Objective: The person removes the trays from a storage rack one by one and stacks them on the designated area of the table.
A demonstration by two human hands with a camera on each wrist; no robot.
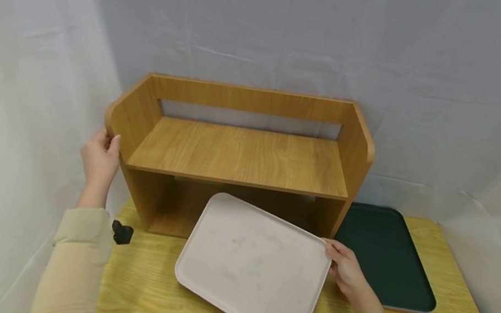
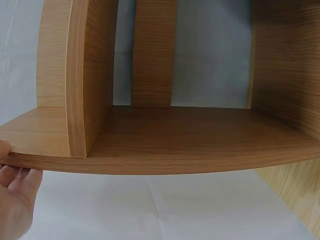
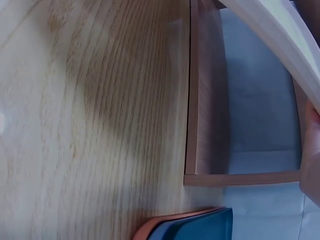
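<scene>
The sleeves of a cream top reach in from the bottom edge of the head view, with a small black clip at each wrist.

The desk (image 1: 145, 294) is pale yellow wood grain, hemmed in by white cloth at the back and both sides. On it stands a wooden shelf unit (image 1: 240, 155) against the back cloth: one shelf board across the middle, an open bay beneath, sloped side panels and a rail along the top rear. A dark green tray (image 1: 384, 253) lies flat on the desk to the right of the unit, its far end just behind the unit's right panel.

A pale pink tray (image 1: 253, 266) sits in front of the open bay, tilted, with its far edge near the bay's mouth and its near corner low over the desk; whether that corner touches the wood is hard to tell.

The left hand (image 1: 100, 158) grips the front edge of the unit's left panel, fingers wrapped over it. In the left wrist view the palm (image 2: 15, 200) lies just under the panel's edge. The right hand (image 1: 347, 271) pinches the pink tray's right rim, thumb on top.
</scene>
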